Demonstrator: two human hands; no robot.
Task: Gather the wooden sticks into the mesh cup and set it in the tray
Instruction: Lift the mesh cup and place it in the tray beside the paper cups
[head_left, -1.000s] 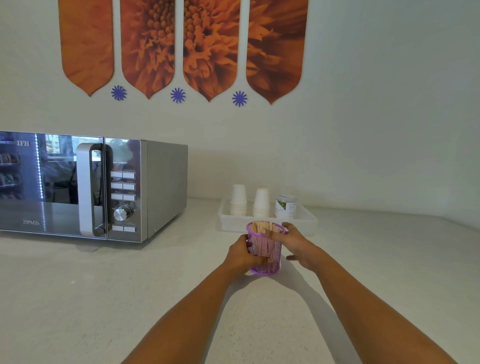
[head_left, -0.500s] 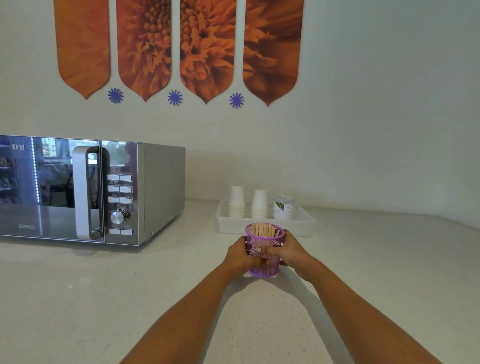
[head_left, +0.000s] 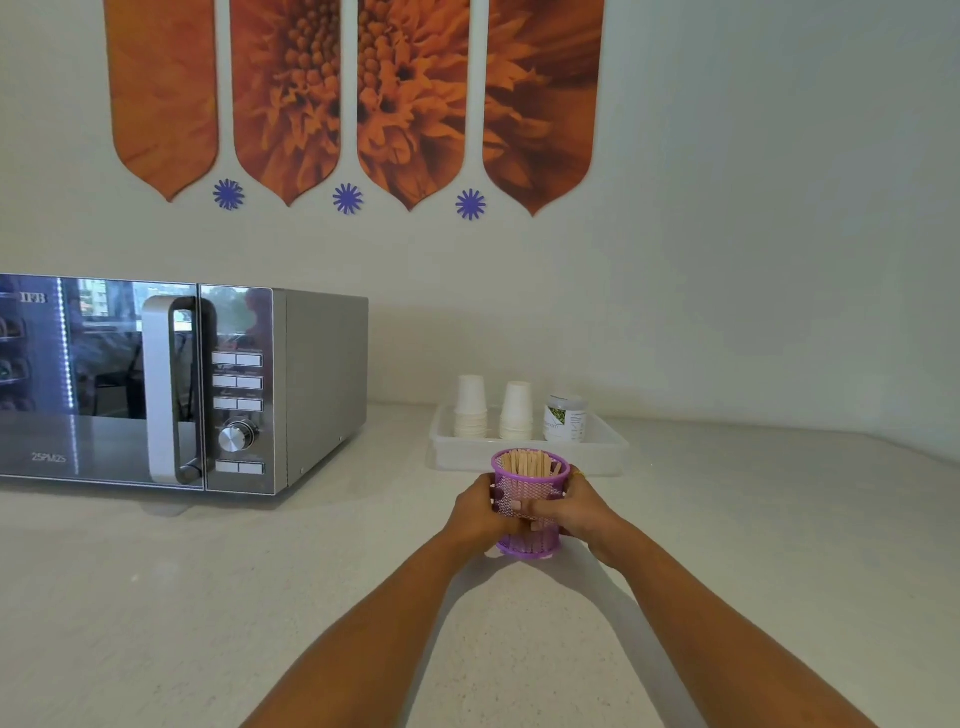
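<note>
A purple mesh cup (head_left: 529, 488) stands upright on the white counter, just in front of the white tray (head_left: 457, 457). Several wooden sticks (head_left: 527, 462) stand bunched inside it, their tops level with the rim. My left hand (head_left: 480, 512) wraps the cup's left side and my right hand (head_left: 582, 509) wraps its right side, fingers meeting across the front. The cup's base shows below my fingers, touching or just above the counter.
In the tray stand two stacks of white paper cups (head_left: 470, 408) and a small labelled jar (head_left: 563, 418). A silver microwave (head_left: 208, 389) sits at the left on the counter. The wall rises right behind the tray.
My right hand has come down from the cup's rim and closed around its right side. Both hands now grip the cup, which stays at about the same spot.
</note>
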